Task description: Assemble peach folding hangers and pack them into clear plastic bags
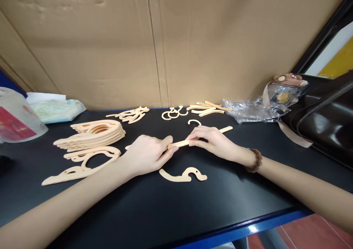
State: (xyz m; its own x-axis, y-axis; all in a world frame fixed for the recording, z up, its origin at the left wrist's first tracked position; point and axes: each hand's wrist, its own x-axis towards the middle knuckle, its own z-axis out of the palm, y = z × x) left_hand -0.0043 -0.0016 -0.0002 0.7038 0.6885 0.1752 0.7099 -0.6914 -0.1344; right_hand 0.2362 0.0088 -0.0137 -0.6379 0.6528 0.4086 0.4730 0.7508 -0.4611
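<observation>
While both hands lie low on the black tabletop (171, 212), they share one long pale wooden strip (180, 143). The left hand (149, 153) is curled over the strip's left part, with the thumb tip pressed against it near the middle. The right hand (212, 140) pinches the strip from above, fingers closed along its right part. The strip lies slightly slanted, its far end (227, 129) sticking out past the right fingers, and a short bit shows to the left of the left hand. A brown beaded bracelet (255, 161) sits on the right wrist.

Just in front of the hands lies a flat curved wooden piece with a wavy end (183, 174), apart from both. Left of the left hand are a single flat hanger-shaped wooden cutout (79, 164) and, behind it, a neat stack of similar cutouts (93, 131). A small wooden hook (194, 122) lies just behind the right hand. Farther back, along the brown cardboard wall (193, 39), are a loose pile of curvy pieces (129, 115), a few hook-shaped pieces (173, 113) and a bundle of straight wooden sticks (206, 109).

To the right lie crumpled clear plastic wrap (248, 111), a clear bottle with a brown lid (284, 91) and a dark brown glossy bag (325, 120). At the far left sit two soft plastic bags (52, 107).
</observation>
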